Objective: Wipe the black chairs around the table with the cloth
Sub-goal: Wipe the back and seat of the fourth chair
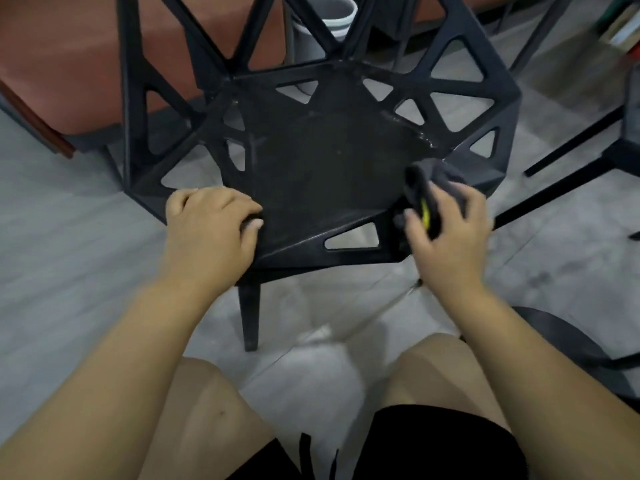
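Note:
A black chair point(325, 157) with triangular cut-outs stands in front of me, its seat facing up. My left hand point(211, 230) grips the seat's front left edge, fingers curled over the rim. My right hand point(446, 237) holds a bunched dark grey cloth point(433, 188) with a yellow tag against the seat's front right corner. A wet streak shows on the seat's right side.
A reddish-brown table point(69, 64) is at the upper left. A grey bucket point(322, 26) stands behind the chair. Legs of another black chair point(588, 147) reach in from the right, and a dark round seat point(568, 344) is at the lower right. The floor is grey tile.

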Demonstrator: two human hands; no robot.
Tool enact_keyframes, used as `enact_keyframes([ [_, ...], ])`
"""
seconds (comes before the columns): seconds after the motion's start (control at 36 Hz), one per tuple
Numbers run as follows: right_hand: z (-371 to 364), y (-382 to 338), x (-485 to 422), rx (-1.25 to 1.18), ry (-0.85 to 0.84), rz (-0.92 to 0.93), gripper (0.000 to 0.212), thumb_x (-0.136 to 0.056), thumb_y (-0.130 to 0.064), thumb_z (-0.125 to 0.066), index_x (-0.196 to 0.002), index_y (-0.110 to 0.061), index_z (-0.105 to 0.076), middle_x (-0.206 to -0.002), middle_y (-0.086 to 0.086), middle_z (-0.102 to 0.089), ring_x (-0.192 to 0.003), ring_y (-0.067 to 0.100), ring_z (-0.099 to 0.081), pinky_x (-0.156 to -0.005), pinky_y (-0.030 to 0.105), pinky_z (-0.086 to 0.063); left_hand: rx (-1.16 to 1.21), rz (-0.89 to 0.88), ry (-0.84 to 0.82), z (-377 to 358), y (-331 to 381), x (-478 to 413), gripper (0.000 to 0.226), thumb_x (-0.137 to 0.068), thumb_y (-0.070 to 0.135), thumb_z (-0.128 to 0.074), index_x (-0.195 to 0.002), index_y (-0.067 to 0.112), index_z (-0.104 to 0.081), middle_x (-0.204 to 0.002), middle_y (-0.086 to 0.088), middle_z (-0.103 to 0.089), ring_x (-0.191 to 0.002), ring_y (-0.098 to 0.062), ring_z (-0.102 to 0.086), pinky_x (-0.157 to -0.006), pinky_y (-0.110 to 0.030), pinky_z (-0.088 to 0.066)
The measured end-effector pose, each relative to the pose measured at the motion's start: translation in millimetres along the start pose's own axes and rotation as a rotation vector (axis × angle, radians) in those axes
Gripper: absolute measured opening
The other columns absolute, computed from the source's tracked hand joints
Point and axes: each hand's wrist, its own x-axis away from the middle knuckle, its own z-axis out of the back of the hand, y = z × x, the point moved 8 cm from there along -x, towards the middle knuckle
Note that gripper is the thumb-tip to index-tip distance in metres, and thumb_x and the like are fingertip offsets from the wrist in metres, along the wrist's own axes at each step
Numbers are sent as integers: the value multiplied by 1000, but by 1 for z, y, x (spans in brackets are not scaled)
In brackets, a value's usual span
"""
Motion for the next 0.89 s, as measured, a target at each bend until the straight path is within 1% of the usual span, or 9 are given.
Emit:
enact_keyframes([
  [0.06, 6, 33, -7, -20, 14, -265, 46, -90, -38, -57, -132, -19, -55, -134, 7, -40, -122, 31, -37, -94, 18, -22, 19, -37, -47, -5, 24, -4, 24, -87, 32, -60, -107, 21, -67, -107, 1, -66, -101, -28, -58, -85, -42, -36],
  [0.11, 5, 42, -8, 1, 11, -372, 47, -92, -40, -56, -135, -24, -50, -137, 1, -34, -125, 26, -32, -93, 16, -20, 80, -93, -106, -12, 51, -7, 34, -88, 38, -58, -116, 19, -63, -113, -1, -60, -103, -29, -55, -85, -42, -39],
  [0.19, -1, 14, -2, 0, -20, -255, 46, -89, -41, -57, -132, -23, -54, -134, 3, -39, -121, 28, -36, -97, 22, -23, 57, -147, -212, -27, 81, -15, 52, -88, 47, -55, -129, 16, -52, -126, -2, -49, -115, -28, -46, -95, -42, -37],
  [0.31, -9, -15, 14, -32, -71, 6, 45, -86, -41, -58, -122, -14, -63, -126, 12, -50, -107, 35, -49, -94, 35, -37, 56, -153, -310, -43, 101, -30, 57, -89, 39, -55, -138, 16, -40, -139, -2, -38, -129, -26, -35, -110, -44, -26],
  [0.47, -1, -1, -3, 11, -126, 171, 40, -87, -36, -60, -119, -13, -65, -120, 12, -56, -93, 36, -52, -86, 33, -40, -18, -194, -344, -37, 103, -36, 52, -85, 28, -57, -135, 18, -46, -137, -1, -47, -125, -24, -44, -100, -38, -38],
  [0.61, 13, 32, -33, -9, -94, -91, 41, -85, -40, -57, -119, -18, -67, -118, 8, -53, -103, 32, -51, -91, 39, -44, -92, -236, -351, -27, 101, -36, 45, -83, 31, -57, -126, 19, -52, -131, 1, -52, -115, -21, -53, -88, -36, -46],
  [0.69, 16, 46, -43, 61, -136, -260, 40, -88, -43, -56, -124, -28, -63, -124, -2, -47, -115, 25, -43, -90, 27, -37, -72, -248, -359, -21, 91, -28, 50, -82, 32, -59, -131, 25, -51, -137, 6, -49, -119, -18, -51, -90, -34, -45],
  [0.78, 17, 39, -49, 168, -211, -285, 38, -89, -45, -52, -125, -32, -61, -127, -3, -45, -118, 27, -38, -88, 29, -32, -27, -239, -359, -15, 75, -17, 59, -80, 32, -63, -137, 32, -46, -144, 13, -42, -126, -11, -47, -92, -28, -41],
  [0.89, 1, 5, -46, 226, -325, -197, 39, -89, -45, -51, -125, -35, -60, -129, -1, -43, -118, 29, -37, -88, 34, -34, 40, -225, -399, -7, 54, -8, 56, -75, 34, -68, -129, 34, -55, -138, 20, -46, -124, -8, -48, -91, -28, -41],
])
